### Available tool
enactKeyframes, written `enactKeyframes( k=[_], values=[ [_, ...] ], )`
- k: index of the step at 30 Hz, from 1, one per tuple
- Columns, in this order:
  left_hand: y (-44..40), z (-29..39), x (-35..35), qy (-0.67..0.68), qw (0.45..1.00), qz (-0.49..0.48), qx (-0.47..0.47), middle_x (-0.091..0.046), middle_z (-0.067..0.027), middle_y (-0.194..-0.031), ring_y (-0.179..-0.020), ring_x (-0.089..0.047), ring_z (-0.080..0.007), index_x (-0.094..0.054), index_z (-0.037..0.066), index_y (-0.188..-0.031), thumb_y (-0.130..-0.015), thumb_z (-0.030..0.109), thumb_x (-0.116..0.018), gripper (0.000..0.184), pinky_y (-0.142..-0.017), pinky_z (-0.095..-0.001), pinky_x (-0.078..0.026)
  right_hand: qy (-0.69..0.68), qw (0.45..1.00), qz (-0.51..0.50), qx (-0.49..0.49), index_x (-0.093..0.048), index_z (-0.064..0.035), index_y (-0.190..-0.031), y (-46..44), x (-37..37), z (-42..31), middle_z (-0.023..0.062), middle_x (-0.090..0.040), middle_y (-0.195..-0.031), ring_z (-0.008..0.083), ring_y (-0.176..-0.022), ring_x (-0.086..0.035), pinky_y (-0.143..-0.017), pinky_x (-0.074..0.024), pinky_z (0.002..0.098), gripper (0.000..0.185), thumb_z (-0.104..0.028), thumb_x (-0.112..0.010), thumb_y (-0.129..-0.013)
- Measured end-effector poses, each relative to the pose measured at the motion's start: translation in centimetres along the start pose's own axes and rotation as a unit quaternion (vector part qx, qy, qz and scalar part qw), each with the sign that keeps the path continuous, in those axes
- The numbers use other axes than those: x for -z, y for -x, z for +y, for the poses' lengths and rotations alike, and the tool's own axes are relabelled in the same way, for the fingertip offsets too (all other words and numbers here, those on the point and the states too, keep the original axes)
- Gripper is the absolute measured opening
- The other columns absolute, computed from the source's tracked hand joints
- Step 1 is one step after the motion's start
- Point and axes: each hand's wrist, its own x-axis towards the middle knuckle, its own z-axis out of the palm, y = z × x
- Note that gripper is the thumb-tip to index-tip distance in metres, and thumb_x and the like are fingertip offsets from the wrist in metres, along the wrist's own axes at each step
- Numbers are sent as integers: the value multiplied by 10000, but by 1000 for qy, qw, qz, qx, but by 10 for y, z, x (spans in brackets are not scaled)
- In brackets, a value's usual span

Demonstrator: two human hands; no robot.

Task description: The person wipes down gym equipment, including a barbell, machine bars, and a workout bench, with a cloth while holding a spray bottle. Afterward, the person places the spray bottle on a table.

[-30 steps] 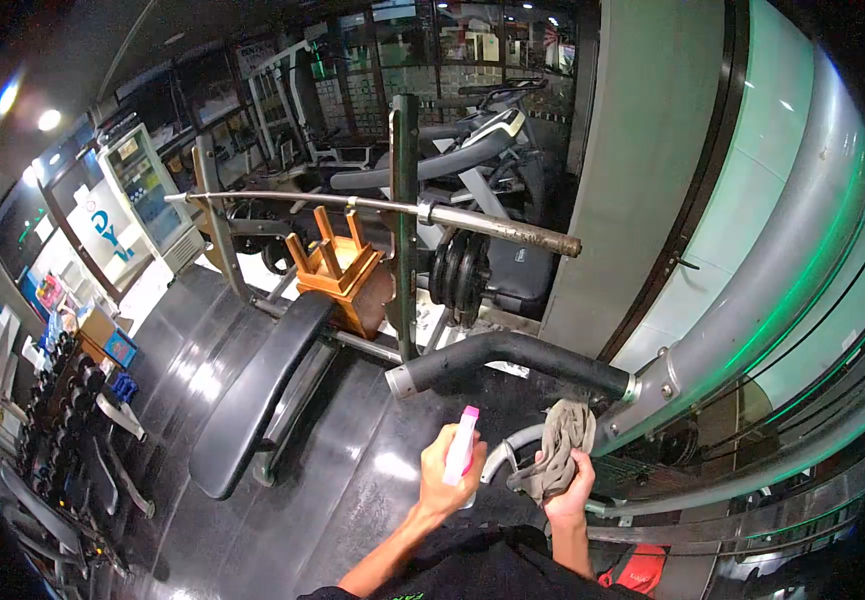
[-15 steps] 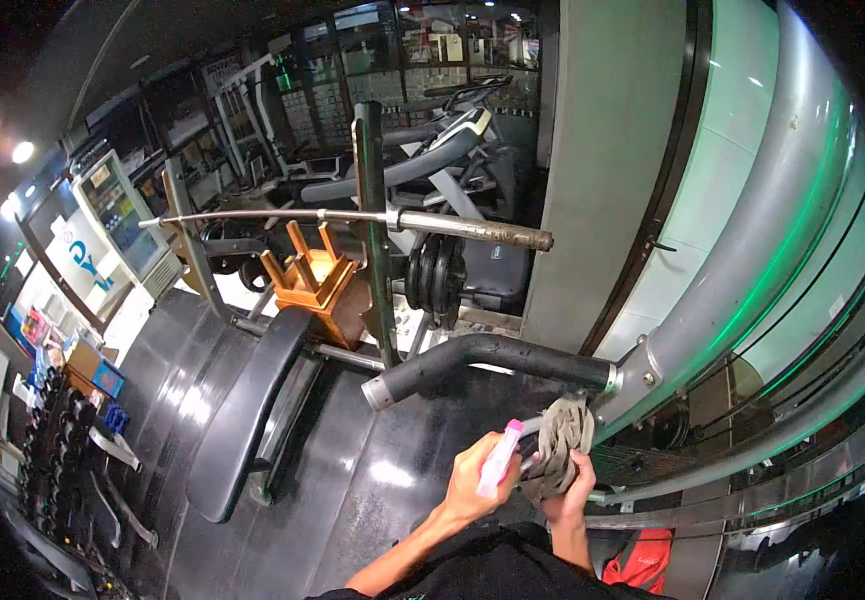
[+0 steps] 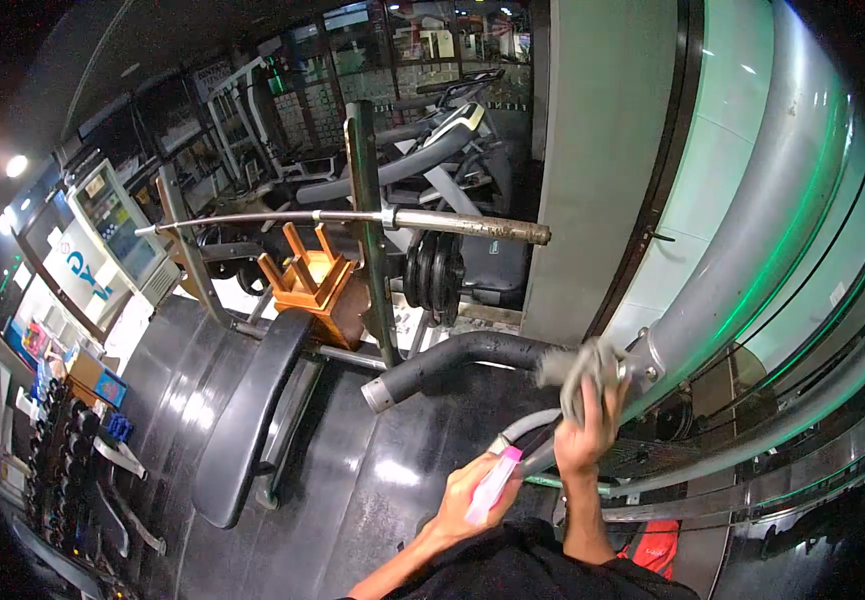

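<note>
Holding a grey cloth [image 3: 581, 378] at the silver-frame end of the black padded handle [image 3: 453, 362], my right hand [image 3: 585, 440] has its grip closed on it, fabric bunched above the fingers and toward the handle; I can't tell whether they touch. On the handle's near side, my left hand [image 3: 465, 497] grips a pink-topped bottle [image 3: 496, 485], its top clear of the fingers. Beyond the handle hangs a barbell [image 3: 468, 224].

There are two hands [image 3: 465, 492] [image 3: 589, 434], one cloth [image 3: 581, 374], one spray bottle [image 3: 495, 486] and one barbell [image 3: 465, 226]
</note>
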Motion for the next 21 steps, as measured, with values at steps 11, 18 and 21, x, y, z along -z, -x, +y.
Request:
enactKeyframes(
  k=[11, 18, 21],
  values=[
    [74, 1, 60, -80, 993, 20, 88, -640, -126, -794, -683, -642, -256, -639, -3, -889, -744, -12, -698, 157, -634, -323, -513, -240, 962, -119, -44, -545, -54, -1292, -22, -102, -118, 153, -485, -1385, 341, -1331, -405, -1147, -226, 496, 643, 154, -533, -684],
    [76, 21, 74, -121, 986, 68, 87, -660, -99, -802, -701, -658, -229, -636, 13, -869, -733, -23, -695, 152, -650, -311, -521, -447, 871, -203, 7, -555, -71, -1259, 4, -95, -149, 128, -520, -1354, 300, -1337, -414, -1136, -259, 476, 618, 140, -503, -680],
    [73, 23, 78, -108, 990, 51, 77, -667, -99, -807, -704, -660, -228, -635, 18, -863, -733, -19, -698, 149, -653, -308, -521, -581, 768, -223, -152, -551, -22, -1190, 14, -88, -142, 168, -594, -1241, 266, -1212, -538, -1068, -372, 398, 500, 114, -450, -720]
  ],
)
